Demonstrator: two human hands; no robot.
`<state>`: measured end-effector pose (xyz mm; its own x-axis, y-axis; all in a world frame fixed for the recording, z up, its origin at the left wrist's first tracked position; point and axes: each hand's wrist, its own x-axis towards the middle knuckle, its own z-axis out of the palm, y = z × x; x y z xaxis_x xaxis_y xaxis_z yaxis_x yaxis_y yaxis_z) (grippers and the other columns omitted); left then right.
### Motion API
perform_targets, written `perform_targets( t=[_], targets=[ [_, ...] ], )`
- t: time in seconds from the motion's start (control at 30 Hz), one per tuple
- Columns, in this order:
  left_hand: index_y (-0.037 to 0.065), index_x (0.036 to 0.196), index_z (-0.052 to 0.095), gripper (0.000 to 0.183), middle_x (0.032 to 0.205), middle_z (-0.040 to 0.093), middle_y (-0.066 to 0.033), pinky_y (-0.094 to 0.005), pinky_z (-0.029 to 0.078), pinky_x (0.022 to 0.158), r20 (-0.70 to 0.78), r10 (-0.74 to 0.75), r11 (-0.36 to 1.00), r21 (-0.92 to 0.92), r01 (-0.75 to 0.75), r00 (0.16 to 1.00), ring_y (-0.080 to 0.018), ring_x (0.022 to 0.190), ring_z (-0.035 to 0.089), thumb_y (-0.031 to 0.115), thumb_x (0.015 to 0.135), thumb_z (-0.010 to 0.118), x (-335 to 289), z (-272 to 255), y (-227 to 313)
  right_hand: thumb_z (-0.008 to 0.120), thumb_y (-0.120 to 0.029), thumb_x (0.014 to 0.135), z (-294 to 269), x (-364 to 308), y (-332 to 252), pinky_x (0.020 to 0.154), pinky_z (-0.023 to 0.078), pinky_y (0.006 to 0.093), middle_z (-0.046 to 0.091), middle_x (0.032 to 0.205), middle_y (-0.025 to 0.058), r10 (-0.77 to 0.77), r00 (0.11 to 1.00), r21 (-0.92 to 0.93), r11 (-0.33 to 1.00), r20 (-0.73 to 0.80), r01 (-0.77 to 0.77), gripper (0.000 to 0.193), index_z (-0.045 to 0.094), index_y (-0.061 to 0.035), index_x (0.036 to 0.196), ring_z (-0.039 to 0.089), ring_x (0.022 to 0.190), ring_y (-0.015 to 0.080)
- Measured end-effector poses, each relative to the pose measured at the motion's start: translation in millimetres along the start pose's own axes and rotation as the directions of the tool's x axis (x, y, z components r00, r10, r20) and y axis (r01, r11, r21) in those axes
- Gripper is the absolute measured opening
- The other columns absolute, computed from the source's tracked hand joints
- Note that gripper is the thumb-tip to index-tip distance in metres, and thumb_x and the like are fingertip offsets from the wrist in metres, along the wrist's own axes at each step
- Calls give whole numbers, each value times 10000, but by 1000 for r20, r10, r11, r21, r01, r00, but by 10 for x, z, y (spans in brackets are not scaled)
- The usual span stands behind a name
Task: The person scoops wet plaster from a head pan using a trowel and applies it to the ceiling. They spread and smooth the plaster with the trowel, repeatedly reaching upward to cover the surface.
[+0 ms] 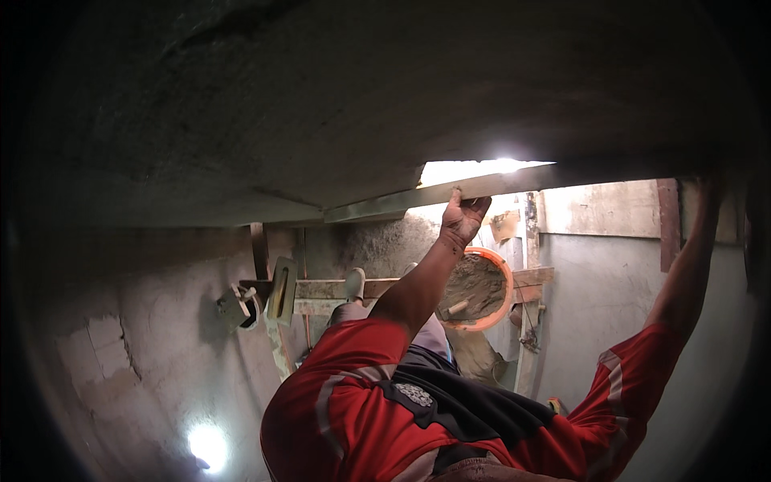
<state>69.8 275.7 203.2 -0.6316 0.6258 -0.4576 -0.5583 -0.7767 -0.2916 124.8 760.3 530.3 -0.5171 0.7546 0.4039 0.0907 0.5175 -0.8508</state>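
Head view: the upper half is filled by a dark ceiling surface (321,104), by which the space above is blocked. The left side is bounded by a grey plastered wall (177,337), its finish broken in one patch. Just under the ceiling edge, a long straightedge (385,203) is held crosswise. Below it, horizontal planks (321,288) are partly covered by the left forearm. Beside that forearm stands an orange-rimmed bucket (507,283) with mortar inside. Near the planks' left end, a rectangular plastering float (281,291) is seen. The straightedge is gripped by the left hand (466,218), thumb on the near face. The right hand (710,189) is raised near the ceiling edge, lost in shadow; its grip cannot be told. A short handle (458,307) is seen on the mortar.
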Motion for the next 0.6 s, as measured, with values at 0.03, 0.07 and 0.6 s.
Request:
perform_targets(
  t=[0.03,0.07,0.6],
  targets=[
    [11,1235,380,473,1245,453,-202,-503,428,976,1,-29,997,-72,29,1000,-359,1139,482,398,974,303,-22,-29,1,397,-445,943,5,19,30,344,244,258,443,604,-3,0,1000,-4,1000,6,0,380,524,-133,1119,366,417,102],
    [11,1237,379,480,1245,454,-198,-507,428,974,-21,-4,999,-51,3,1000,-357,1141,481,403,975,289,-50,-62,39,397,-449,942,-10,34,53,344,242,257,442,602,-5,-2,1000,-13,1000,11,2,381,524,-135,1117,366,417,101],
    [8,1243,442,455,1260,504,-193,-596,344,976,6,92,995,44,-92,996,-361,1150,487,322,921,372,150,-638,985,392,-498,931,288,-264,-258,354,226,249,426,579,-31,-18,991,122,992,-132,34,397,525,-154,1077,355,415,93]
  ],
)
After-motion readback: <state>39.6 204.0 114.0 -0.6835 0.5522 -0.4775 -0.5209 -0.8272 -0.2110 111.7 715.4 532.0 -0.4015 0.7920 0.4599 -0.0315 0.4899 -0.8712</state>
